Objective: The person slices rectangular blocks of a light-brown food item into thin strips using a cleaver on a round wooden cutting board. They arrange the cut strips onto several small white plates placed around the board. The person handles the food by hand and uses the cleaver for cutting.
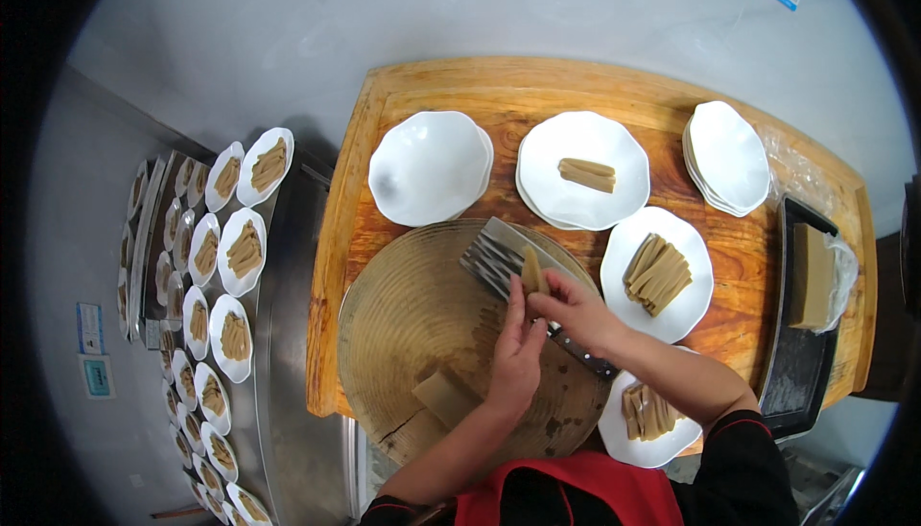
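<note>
My left hand (516, 360) and my right hand (575, 314) meet over the round wooden chopping block (403, 317). Between their fingertips they grip a small bunch of tan strips (533, 271), which stands on end. Beneath the hands a cleaver (496, 247) lies flat on the block, its dark riveted handle (586, 355) pointing toward my right forearm. A tan slab (446, 396) rests near the front of the block, close to my left forearm. Just beyond the block, a white scalloped plate (547, 195) carries a short row of strips (587, 175).
White plates (428, 166) stand back left, and a plate stack (730, 155) back right. Two plates of strips (658, 274) line the right side. A black tray (791, 382) bears a partly wrapped tan block (809, 278). Many filled plates cover the steel counter (288, 353) at left.
</note>
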`<act>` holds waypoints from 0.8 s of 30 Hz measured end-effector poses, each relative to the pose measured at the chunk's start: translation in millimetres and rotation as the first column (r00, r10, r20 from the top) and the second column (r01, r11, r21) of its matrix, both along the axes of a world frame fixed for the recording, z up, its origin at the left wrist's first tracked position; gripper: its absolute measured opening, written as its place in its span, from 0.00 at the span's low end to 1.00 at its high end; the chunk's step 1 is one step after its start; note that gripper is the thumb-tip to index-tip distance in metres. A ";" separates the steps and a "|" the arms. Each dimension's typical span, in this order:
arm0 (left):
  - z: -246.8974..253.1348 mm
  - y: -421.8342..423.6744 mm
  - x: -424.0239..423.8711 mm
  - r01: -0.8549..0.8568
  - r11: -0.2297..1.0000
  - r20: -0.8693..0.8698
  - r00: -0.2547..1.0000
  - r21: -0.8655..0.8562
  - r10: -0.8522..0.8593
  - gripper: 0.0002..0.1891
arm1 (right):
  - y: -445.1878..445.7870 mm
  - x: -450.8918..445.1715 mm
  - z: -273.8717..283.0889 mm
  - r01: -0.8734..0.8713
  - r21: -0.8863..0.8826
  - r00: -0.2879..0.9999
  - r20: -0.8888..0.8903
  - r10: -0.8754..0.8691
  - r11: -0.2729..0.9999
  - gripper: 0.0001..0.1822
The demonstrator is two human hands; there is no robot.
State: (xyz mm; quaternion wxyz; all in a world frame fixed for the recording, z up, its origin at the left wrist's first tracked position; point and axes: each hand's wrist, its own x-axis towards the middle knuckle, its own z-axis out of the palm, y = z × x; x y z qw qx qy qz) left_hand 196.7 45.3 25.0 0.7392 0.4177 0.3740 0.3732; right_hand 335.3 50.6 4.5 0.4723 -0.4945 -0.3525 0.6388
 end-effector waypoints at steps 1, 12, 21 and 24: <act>2.6 0.0 -0.7 0.022 1.000 0.021 1.000 0.013 -0.022 0.33 | 4.6 9.4 3.4 -0.018 -0.043 0.998 -0.061 0.015 0.999 0.12; -7.0 -10.8 -36.0 0.105 0.991 -0.017 0.994 -0.082 -0.107 0.27 | 107.4 134.2 -41.3 -0.240 0.256 0.096 0.966 -0.239 0.936 0.15; 11.0 -10.8 -73.1 0.031 0.986 -0.278 0.961 0.165 0.016 0.25 | 109.3 144.8 -63.9 -0.323 0.213 -0.060 0.968 -0.244 0.922 0.12; 10.9 -9.2 -98.2 0.049 0.916 -0.454 0.878 0.398 0.150 0.23 | 102.8 146.7 -60.8 -0.244 0.316 0.046 0.948 -0.314 0.917 0.09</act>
